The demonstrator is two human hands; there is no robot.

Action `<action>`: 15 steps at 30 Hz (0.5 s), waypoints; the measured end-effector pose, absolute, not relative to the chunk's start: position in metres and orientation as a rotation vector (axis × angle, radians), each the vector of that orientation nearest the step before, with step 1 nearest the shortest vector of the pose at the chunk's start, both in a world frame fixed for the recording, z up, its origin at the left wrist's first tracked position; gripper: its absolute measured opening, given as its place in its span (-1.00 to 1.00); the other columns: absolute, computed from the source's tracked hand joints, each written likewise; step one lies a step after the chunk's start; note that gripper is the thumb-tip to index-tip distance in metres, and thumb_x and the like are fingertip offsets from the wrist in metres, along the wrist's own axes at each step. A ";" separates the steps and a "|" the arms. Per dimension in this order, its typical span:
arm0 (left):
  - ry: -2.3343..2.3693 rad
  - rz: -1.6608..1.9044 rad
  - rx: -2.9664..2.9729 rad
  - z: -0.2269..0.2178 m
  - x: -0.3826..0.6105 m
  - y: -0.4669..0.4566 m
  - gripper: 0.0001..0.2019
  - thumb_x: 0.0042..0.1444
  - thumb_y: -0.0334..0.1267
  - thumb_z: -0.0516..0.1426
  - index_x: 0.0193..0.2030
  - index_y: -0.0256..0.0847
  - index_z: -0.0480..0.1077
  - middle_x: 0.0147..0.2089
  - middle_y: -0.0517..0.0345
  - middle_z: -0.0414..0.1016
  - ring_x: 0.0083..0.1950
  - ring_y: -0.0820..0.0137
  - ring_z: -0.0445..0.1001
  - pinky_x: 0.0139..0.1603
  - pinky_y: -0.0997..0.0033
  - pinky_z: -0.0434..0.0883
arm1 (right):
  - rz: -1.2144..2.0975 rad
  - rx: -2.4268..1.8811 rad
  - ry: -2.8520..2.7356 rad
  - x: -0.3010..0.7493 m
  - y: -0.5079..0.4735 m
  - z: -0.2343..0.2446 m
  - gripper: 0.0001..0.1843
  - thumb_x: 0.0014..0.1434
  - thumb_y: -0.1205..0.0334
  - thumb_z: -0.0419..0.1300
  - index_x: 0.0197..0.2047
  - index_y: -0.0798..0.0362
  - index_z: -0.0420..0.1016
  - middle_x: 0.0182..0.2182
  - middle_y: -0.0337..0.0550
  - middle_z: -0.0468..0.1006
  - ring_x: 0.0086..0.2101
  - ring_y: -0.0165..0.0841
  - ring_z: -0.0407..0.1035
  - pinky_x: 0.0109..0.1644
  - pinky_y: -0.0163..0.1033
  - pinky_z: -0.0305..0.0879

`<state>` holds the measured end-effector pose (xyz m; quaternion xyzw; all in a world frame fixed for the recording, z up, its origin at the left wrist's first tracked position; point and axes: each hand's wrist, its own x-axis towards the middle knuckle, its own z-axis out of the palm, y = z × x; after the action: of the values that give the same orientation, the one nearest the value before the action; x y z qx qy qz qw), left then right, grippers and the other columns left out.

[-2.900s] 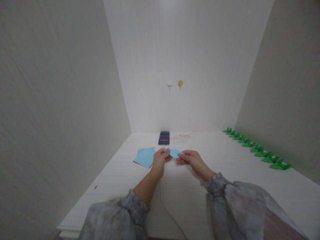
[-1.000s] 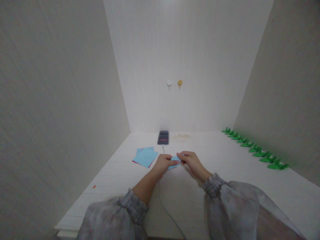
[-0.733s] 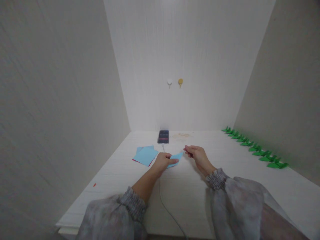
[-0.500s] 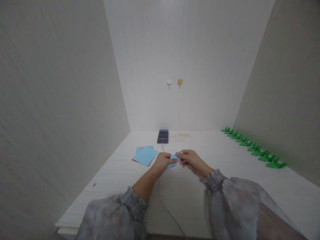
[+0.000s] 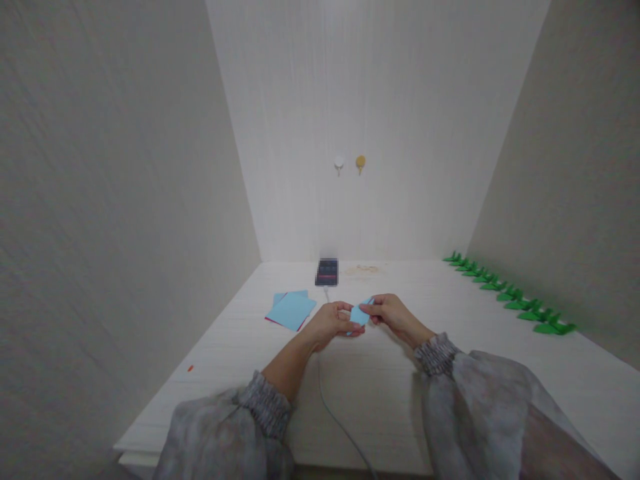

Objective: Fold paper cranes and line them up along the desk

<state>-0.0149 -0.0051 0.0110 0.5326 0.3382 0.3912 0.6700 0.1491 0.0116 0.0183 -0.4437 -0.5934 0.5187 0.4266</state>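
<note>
A small folded piece of light blue paper [image 5: 360,315] is held just above the table between my two hands. My left hand [image 5: 331,325] pinches its lower left side, thumb in front. On the upper right corner, the thumb and fingers of my right hand [image 5: 391,315] are closed. Part of the paper is hidden behind my fingers. Left of my left hand lies a loose stack of light blue paper sheets [image 5: 293,311] with red showing along the lower edges.
A row of folded green paper pieces [image 5: 510,293] runs along the right wall. A phone [image 5: 327,272] stands at the back, its cable [image 5: 340,423] running to the front edge. Two hooks [image 5: 361,162] are on the back wall. An orange scrap [image 5: 191,368] lies at left.
The folded blue paper has been raised and turned, so more of its face shows. My right hand has moved slightly right and up; my left hand keeps its pinch.
</note>
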 end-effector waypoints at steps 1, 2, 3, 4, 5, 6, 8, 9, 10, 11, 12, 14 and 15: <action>0.733 0.861 1.187 0.013 -0.016 -0.006 -0.51 -0.40 -0.34 0.30 -0.26 -0.32 0.22 -0.46 0.05 0.46 -0.45 0.40 0.44 -0.33 0.38 0.32 | 1.298 -1.109 -1.490 0.150 0.012 0.018 -0.72 -0.23 0.11 0.25 -0.69 0.14 0.34 -0.80 -0.34 0.24 -0.73 -0.56 0.04 -0.63 -0.38 -0.11; 0.705 0.845 1.175 0.014 -0.017 -0.007 -0.48 -0.39 -0.35 0.30 -0.23 -0.31 0.19 -0.46 0.05 0.47 -0.42 0.38 0.46 -0.29 0.34 0.33 | 1.303 -1.111 -1.495 0.151 0.012 0.018 -0.73 -0.24 0.11 0.26 -0.69 0.14 0.34 -0.80 -0.34 0.24 -0.73 -0.56 0.04 -0.63 -0.38 -0.11; 0.679 0.828 1.168 0.014 -0.018 -0.008 -0.46 -0.38 -0.36 0.30 -0.21 -0.29 0.17 -0.45 0.06 0.47 -0.39 0.35 0.47 -0.26 0.31 0.33 | 1.308 -1.114 -1.499 0.151 0.013 0.018 -0.72 -0.24 0.11 0.26 -0.68 0.14 0.34 -0.81 -0.34 0.24 -0.73 -0.56 0.03 -0.64 -0.38 -0.12; 0.657 0.813 1.166 0.015 -0.018 -0.009 -0.45 -0.37 -0.37 0.29 -0.19 -0.28 0.15 -0.45 0.06 0.47 -0.37 0.34 0.47 -0.23 0.28 0.33 | 1.313 -1.113 -1.501 0.152 0.013 0.018 -0.73 -0.24 0.11 0.26 -0.68 0.14 0.35 -0.80 -0.34 0.24 -0.73 -0.56 0.04 -0.64 -0.38 -0.12; 0.642 0.807 1.167 0.015 -0.019 -0.009 -0.44 -0.36 -0.38 0.29 -0.17 -0.27 0.14 -0.44 0.07 0.47 -0.35 0.33 0.47 -0.21 0.27 0.32 | 1.317 -1.110 -1.502 0.152 0.013 0.018 -0.73 -0.24 0.11 0.26 -0.68 0.14 0.35 -0.80 -0.33 0.25 -0.73 -0.56 0.04 -0.64 -0.38 -0.12; 0.637 0.804 1.171 0.015 -0.020 -0.009 -0.43 -0.36 -0.39 0.29 -0.16 -0.27 0.13 -0.43 0.07 0.47 -0.33 0.32 0.48 -0.19 0.26 0.32 | 1.320 -1.108 -1.499 0.152 0.013 0.018 -0.73 -0.24 0.11 0.26 -0.68 0.14 0.35 -0.80 -0.33 0.25 -0.73 -0.56 0.04 -0.64 -0.38 -0.11; 0.644 0.804 1.178 0.014 -0.022 -0.009 -0.41 -0.36 -0.41 0.28 -0.14 -0.26 0.12 -0.41 0.07 0.48 -0.31 0.32 0.48 -0.18 0.27 0.32 | 1.318 -1.106 -1.480 0.153 0.013 0.018 -0.73 -0.25 0.11 0.26 -0.70 0.14 0.34 -0.80 -0.33 0.25 -0.72 -0.55 0.04 -0.64 -0.38 -0.11; 0.649 0.799 1.181 0.014 -0.022 -0.009 -0.41 -0.36 -0.41 0.28 -0.14 -0.25 0.12 -0.40 0.06 0.48 -0.30 0.32 0.48 -0.18 0.27 0.32 | 1.317 -1.107 -1.468 0.153 0.013 0.018 -0.73 -0.26 0.12 0.27 -0.70 0.13 0.34 -0.80 -0.33 0.25 -0.72 -0.55 0.04 -0.64 -0.38 -0.10; 0.653 0.789 1.182 0.013 -0.023 -0.008 -0.40 -0.36 -0.42 0.28 -0.13 -0.25 0.11 -0.39 0.06 0.49 -0.29 0.32 0.48 -0.17 0.28 0.32 | 1.317 -1.109 -1.458 0.153 0.013 0.018 -0.72 -0.27 0.12 0.27 -0.71 0.13 0.33 -0.80 -0.33 0.25 -0.72 -0.55 0.04 -0.64 -0.38 -0.10; 0.652 0.776 1.183 0.013 -0.024 -0.008 -0.41 -0.35 -0.42 0.28 -0.13 -0.24 0.11 -0.39 0.05 0.49 -0.29 0.32 0.48 -0.17 0.28 0.32 | 1.319 -1.110 -1.453 0.154 0.013 0.018 -0.72 -0.27 0.12 0.27 -0.71 0.13 0.33 -0.80 -0.33 0.25 -0.73 -0.55 0.04 -0.64 -0.37 -0.10; 0.645 0.762 1.181 0.012 -0.024 -0.008 -0.41 -0.34 -0.42 0.27 -0.13 -0.24 0.11 -0.38 0.04 0.49 -0.29 0.32 0.48 -0.16 0.27 0.32 | 1.322 -1.106 -1.452 0.154 0.013 0.018 -0.73 -0.26 0.12 0.27 -0.71 0.13 0.34 -0.80 -0.33 0.25 -0.73 -0.55 0.04 -0.64 -0.37 -0.10; 0.621 0.748 1.169 0.011 -0.025 -0.007 -0.42 -0.32 -0.42 0.26 -0.12 -0.24 0.10 -0.38 0.03 0.49 -0.27 0.31 0.48 -0.14 0.26 0.32 | 1.325 -1.095 -1.456 0.155 0.014 0.018 -0.72 -0.25 0.11 0.26 -0.71 0.13 0.33 -0.81 -0.33 0.25 -0.73 -0.55 0.04 -0.64 -0.37 -0.11; 0.608 0.754 1.160 0.011 -0.026 -0.007 -0.42 -0.31 -0.41 0.26 -0.12 -0.24 0.09 -0.38 0.03 0.49 -0.27 0.30 0.48 -0.13 0.25 0.32 | 1.324 -1.091 -1.455 0.156 0.014 0.017 -0.73 -0.25 0.11 0.26 -0.71 0.13 0.33 -0.81 -0.33 0.25 -0.73 -0.55 0.04 -0.64 -0.37 -0.11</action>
<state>-0.0257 -0.0068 0.0105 0.5264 0.2760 0.3421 0.7278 0.1557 0.0144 0.0173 -0.4375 -0.5836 0.5310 0.4313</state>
